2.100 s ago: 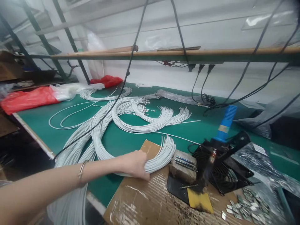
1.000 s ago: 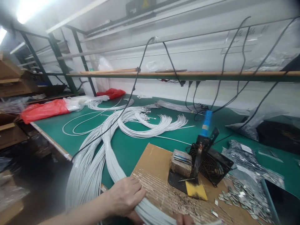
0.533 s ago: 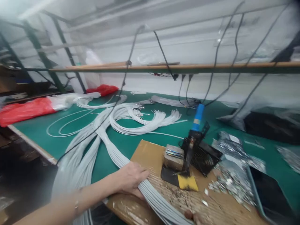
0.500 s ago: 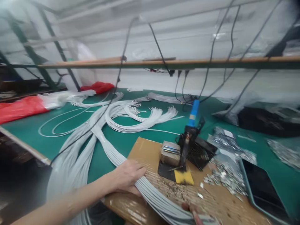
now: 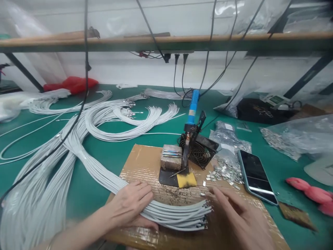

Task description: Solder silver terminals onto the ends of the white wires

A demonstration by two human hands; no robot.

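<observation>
My left hand point(image 5: 131, 203) is closed over a thick bundle of grey cables point(image 5: 179, 215), with the thumb underneath. The cut ends of the bundle fan out over a cardboard sheet point(image 5: 145, 156), pointing right. Just past those ends is my right hand point(image 5: 246, 218), slightly blurred, fingers stretched out and nothing visible in them. A pile of small metal connectors point(image 5: 226, 173) lies beyond the right fingertips, with a few loose pieces nearer. A blue-handled soldering iron point(image 5: 193, 107) stands upright behind the bundle, beside a yellow sponge point(image 5: 186, 180) and a block carrying solder strands point(image 5: 171, 158).
A phone point(image 5: 257, 177) lies to the right of the connectors. More grey cables point(image 5: 44, 180) spread over the green tabletop point(image 5: 104, 156) at left. A small black fan point(image 5: 203, 149) stands behind the iron. Black cords hang from the shelf point(image 5: 109, 43), one crossing the left side.
The view has swung right and down. My right hand has come away from the cable ends and opened. The bundle now lies with its ends in full sight, my left hand still on it.
</observation>
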